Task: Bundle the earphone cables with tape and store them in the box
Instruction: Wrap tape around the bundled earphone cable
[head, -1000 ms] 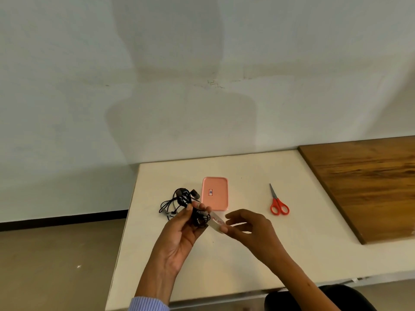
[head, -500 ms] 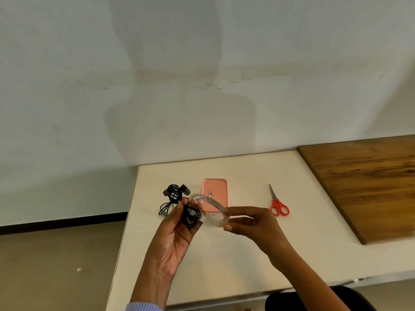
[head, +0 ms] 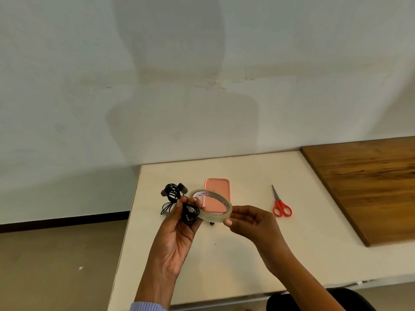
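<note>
Clear adhesive tape, in a roll (head: 211, 206) with pink lettering on the inner core, is held above the cream surface (head: 247, 254) between both hands. The right hand (head: 251, 223) pinches the roll's near right edge between thumb and fingertips. The left hand (head: 177, 232) is raised palm-up with its fingers curled around a coiled black earphone cable (head: 190, 213), and its thumb tip touches the roll's left rim. The coil sits just beside the roll, at its left; whether tape is already stuck to the cable cannot be determined.

A second black earphone set (head: 171, 195) lies loosely coiled on the surface, behind the left hand and near the surface's left edge. A pink box (head: 221, 187), rectangular with rounded corners and lid closed, lies flat just right of that set; the tape roll overlaps it in view. Red-handled scissors (head: 280, 204) lie closed on the surface, well to the right of the box, blades pointing away from the person. A wooden board (head: 363, 187) covers the surface's far right portion. A blue striped sleeve cuff (head: 146, 307) shows at the left wrist.
</note>
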The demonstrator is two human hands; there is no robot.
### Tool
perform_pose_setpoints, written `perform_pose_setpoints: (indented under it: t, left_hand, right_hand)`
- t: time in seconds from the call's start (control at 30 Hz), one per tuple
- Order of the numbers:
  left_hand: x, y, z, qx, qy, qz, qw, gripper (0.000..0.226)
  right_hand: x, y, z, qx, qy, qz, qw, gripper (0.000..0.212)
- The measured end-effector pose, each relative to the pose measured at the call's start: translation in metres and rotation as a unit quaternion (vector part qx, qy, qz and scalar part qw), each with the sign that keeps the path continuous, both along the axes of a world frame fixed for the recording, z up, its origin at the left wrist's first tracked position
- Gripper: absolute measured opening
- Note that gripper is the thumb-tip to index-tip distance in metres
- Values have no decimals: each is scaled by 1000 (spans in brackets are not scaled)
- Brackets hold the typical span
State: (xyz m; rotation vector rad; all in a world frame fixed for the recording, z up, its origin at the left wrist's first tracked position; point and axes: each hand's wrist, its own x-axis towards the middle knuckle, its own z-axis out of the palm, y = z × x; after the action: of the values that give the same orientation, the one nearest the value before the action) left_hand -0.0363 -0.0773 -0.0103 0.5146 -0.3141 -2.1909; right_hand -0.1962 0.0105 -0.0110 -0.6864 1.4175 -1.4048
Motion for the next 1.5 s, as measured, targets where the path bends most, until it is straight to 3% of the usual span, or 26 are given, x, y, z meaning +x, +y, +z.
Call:
perform_pose_setpoints:
  t: [0.2, 0.27, 0.33, 0.37, 0.5, 0.67, 0.77, 0.83, 1.0, 1.27, 1.5]
  left_hand:
    - [1, -1, -2, 14, -20, 13, 1000, 53]
    - [1, -2, -3, 21, -22, 17, 999, 53]
    - [2, -3, -4, 28, -30, 24, 999, 55]
    - [2, -4, -5, 32, -34, 26, 999, 56]
    - [7, -6, -6, 20, -33, 4, 999, 53]
    - [18, -4, 5, -53, -40, -62, 996, 39]
    - [20, 0, 9, -81, -52, -102, 990, 35]
    - [18, 3, 9, -99, -77, -122, 985, 35]
    - [15, 7, 9, -129, -88, -170, 973, 30]
    - [13, 9, 9, -144, -122, -201, 961, 33]
    - [8, 10, 7, -122, -134, -185, 966, 38]
  right_hand:
    - [2, -2, -3, 2, 82, -24, 996, 27]
    - [3, -1, -6, -19, 224, -39, 974, 33]
    - [1, -2, -9, -78, 378, 7, 923, 40]
    - [0, -2, -9, -104, 413, 36, 904, 38]
    - [1, -3, -11, -112, 349, 96, 925, 26]
    - [-4, -2, -5, -20, 127, 159, 979, 74]
    - [2, -3, 4, -52, 34, 170, 983, 60]
    - [7, -4, 8, -68, 41, 140, 987, 43]
    - [9, -9, 9, -90, 113, 116, 983, 27]
    - [4, -10, 7, -126, 190, 145, 963, 30]
    - [4, -14, 1, -91, 157, 49, 982, 18]
